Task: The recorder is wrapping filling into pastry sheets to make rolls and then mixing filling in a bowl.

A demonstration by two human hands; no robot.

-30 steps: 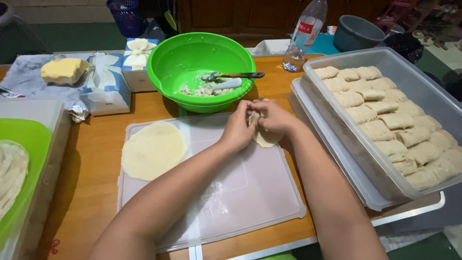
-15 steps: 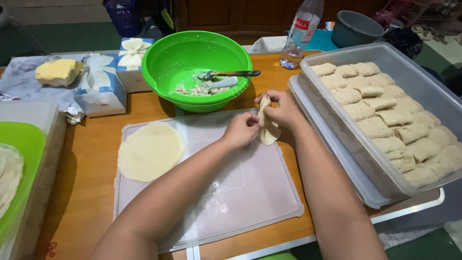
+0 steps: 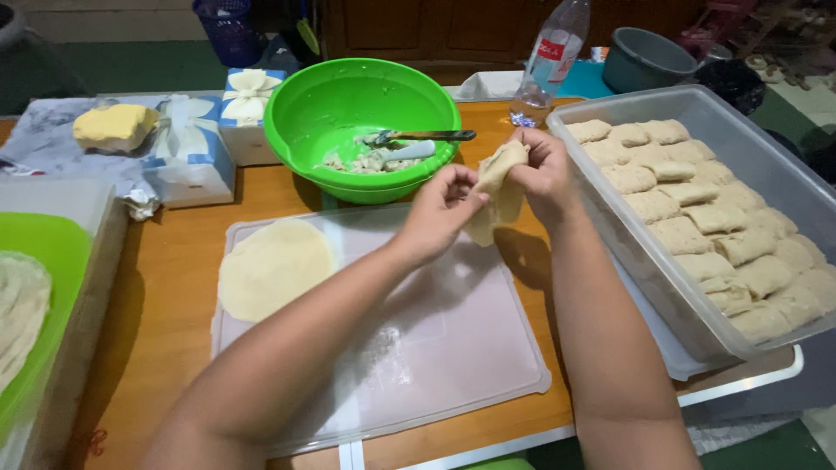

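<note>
Both hands pinch a folded dough wrap (image 3: 498, 187) above the table's far edge; left hand (image 3: 438, 213) fingers curl closed on its lower side, right hand (image 3: 544, 170) grips the top (thumb in front); wrap hangs between the fingertips, over a translucent board (image 3: 418, 348) bearing one flat dough round (image 3: 274, 268); green bowl (image 3: 300, 122) w/ filling & a spoon (image 3: 409, 139) behind; clear tub (image 3: 784, 174) at right holds rows of folded parcels (image 3: 697, 209).
</note>
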